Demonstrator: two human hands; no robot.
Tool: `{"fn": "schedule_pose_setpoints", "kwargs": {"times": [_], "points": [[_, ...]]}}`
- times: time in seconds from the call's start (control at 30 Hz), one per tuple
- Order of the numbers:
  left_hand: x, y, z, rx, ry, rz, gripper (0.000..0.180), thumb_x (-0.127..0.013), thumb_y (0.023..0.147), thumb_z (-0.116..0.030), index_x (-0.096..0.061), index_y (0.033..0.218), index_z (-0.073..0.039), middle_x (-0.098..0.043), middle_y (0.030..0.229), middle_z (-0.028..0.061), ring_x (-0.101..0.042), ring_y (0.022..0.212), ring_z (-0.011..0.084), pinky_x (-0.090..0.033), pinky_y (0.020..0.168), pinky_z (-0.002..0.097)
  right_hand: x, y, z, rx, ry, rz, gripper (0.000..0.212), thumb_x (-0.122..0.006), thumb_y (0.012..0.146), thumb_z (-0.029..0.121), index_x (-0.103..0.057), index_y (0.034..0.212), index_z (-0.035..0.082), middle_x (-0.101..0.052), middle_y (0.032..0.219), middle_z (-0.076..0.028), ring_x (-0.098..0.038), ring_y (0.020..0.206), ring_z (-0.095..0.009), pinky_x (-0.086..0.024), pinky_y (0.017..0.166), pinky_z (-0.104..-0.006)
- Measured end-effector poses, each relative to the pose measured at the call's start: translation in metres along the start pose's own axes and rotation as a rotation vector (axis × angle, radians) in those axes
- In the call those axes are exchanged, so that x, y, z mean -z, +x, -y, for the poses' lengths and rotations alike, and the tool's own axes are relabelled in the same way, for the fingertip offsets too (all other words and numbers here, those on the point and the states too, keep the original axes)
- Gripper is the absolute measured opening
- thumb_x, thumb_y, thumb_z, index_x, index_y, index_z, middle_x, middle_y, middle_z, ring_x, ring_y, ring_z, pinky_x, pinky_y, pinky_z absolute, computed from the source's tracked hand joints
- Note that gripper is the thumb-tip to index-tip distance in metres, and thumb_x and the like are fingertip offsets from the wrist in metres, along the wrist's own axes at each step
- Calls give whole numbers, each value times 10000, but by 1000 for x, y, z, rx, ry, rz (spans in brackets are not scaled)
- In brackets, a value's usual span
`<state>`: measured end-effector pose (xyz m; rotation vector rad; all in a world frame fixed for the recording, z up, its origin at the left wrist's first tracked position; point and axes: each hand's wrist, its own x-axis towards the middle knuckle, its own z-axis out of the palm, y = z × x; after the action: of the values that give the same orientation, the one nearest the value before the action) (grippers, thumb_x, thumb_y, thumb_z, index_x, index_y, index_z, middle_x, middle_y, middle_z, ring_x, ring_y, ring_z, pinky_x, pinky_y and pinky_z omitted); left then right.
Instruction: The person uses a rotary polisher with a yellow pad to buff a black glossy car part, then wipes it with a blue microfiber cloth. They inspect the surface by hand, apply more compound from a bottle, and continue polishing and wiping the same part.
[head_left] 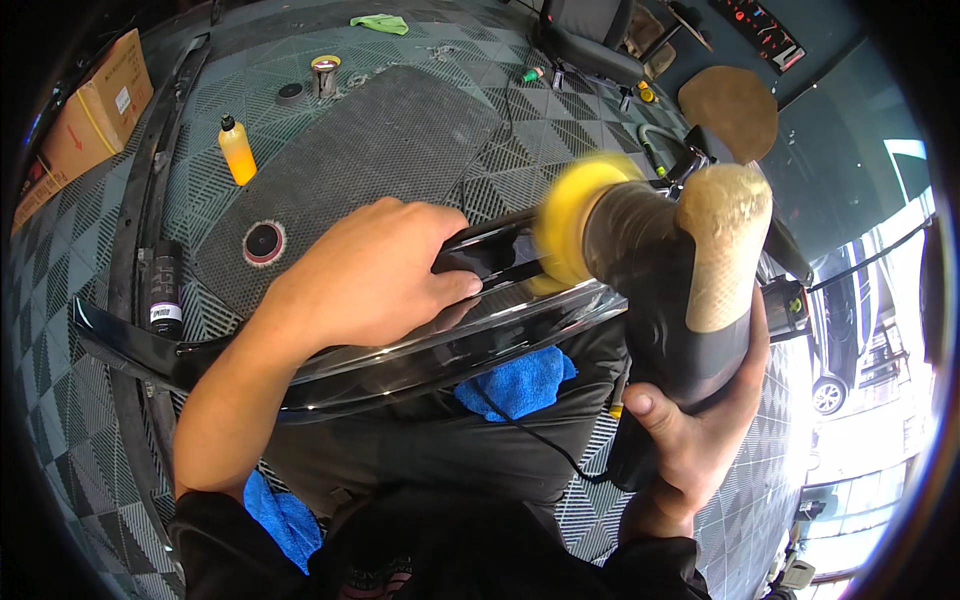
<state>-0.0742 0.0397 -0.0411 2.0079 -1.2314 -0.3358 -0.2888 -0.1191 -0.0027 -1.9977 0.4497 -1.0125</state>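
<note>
My right hand (705, 440) is wrapped round the black body of a power polisher (665, 330) with a worn tan head cover. Its yellow foam pad (578, 225) is smeared by motion and lies against or just over the upper part of a long glossy black car trim piece (430, 365). The trim stretches across my lap. My left hand (375, 265) grips its upper edge, thumb on the near side and fingers mostly hidden behind. Just below the trim, a blue cloth (520, 383) rests on my leg, with a thin black cord crossing it.
A dark mat (370, 130) on the tiled floor holds a round pad (264, 243). Around it stand an orange spray bottle (238, 155), a black bottle (167, 300) and a tin (325, 78). A cardboard box (95, 110) is at left, a chair (585, 45) far off. Another blue cloth (285, 520) hangs lower left.
</note>
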Motion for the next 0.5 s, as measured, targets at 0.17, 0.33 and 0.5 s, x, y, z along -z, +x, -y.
{"fn": "schedule_pose_setpoints", "kwargs": {"times": [0.17,0.33,0.5], "points": [[7,-2,-3,-24,44,41,303,-759,785,-179,-632,955,38,-651,781,231,-653,775,407,-496,672,443,7,-10,12,-77,-20,101,1270,-993,474,438,-349,1467,-24,-564,1339,-203,-580,1230,-304,-469,1047,-433],[3,-16,4,-28,89,-29,328,-768,759,-158,-634,991,32,-659,797,230,-656,797,411,-505,687,453,30,-16,5,-9,-194,259,1260,-992,461,460,-371,1447,-20,-612,1290,-225,-608,1206,-323,-468,1044,-449],[-2,-31,7,20,114,-99,317,-773,759,-151,-648,1007,2,-670,778,201,-660,769,397,-507,684,460,28,-18,13,27,-239,333,1258,-1006,458,408,-356,1446,-23,-616,1279,-239,-617,1198,-331,-472,1038,-449]]}}
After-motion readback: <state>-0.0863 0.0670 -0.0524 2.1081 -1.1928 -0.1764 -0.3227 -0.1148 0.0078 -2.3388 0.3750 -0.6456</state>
